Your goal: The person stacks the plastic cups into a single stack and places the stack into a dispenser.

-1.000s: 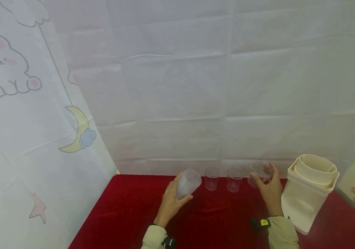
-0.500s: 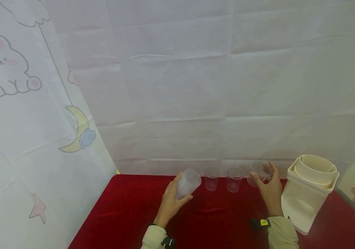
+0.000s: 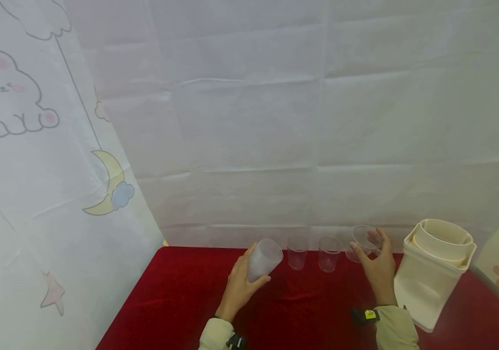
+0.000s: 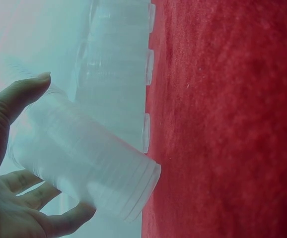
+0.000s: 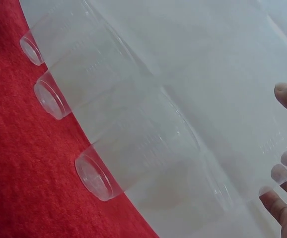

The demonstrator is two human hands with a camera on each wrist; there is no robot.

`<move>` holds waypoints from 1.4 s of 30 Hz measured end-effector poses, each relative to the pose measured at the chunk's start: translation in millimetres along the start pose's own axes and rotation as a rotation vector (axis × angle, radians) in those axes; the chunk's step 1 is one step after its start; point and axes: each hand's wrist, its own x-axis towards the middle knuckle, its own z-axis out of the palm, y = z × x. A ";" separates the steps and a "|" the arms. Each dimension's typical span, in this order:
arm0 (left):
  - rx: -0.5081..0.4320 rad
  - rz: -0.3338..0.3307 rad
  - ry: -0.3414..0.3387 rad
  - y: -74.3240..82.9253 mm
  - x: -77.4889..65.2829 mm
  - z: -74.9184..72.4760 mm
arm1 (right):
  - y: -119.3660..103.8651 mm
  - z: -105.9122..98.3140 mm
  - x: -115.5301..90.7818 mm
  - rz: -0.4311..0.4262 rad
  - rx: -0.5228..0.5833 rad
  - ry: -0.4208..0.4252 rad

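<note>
My left hand [image 3: 240, 284] grips a tilted stack of nested clear plastic cups [image 3: 263, 260], its mouth turned up and to the right. In the left wrist view the thumb lies over the stack [image 4: 84, 153] and the fingers go beneath it. My right hand [image 3: 380, 270] pinches a clear plastic cup [image 3: 365, 238] between thumb and fingers, fingertips showing through its wall. Upright on the red cloth stand single clear cups: one [image 3: 297, 253] beside the stack, a second [image 3: 329, 255] to its right, and a third [image 5: 96, 173] partly overlapped by the held cup in the head view.
A cream-coloured bin [image 3: 426, 287] with a round collar in its top stands right of my right hand. Red cloth [image 3: 179, 296] covers the table. A pale sheet [image 3: 249, 146] hangs behind the cups, and a patterned wall sheet [image 3: 35, 194] rises on the left.
My right hand has shifted very slightly to the left with its cup. My left hand and the stack stay in place, and the standing cups have not moved.
</note>
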 end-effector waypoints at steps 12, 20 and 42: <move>-0.011 -0.012 -0.006 0.7 -1.2 2.3 | 0.5 0.5 -2.2 -0.016 0.008 0.018; -0.005 -0.011 -0.006 -0.1 -3.1 2.4 | -0.4 3.1 -3.4 -0.018 0.031 0.007; -0.010 -0.004 -0.003 0.7 2.2 -0.5 | -14.2 6.0 0.2 -0.049 0.092 -0.013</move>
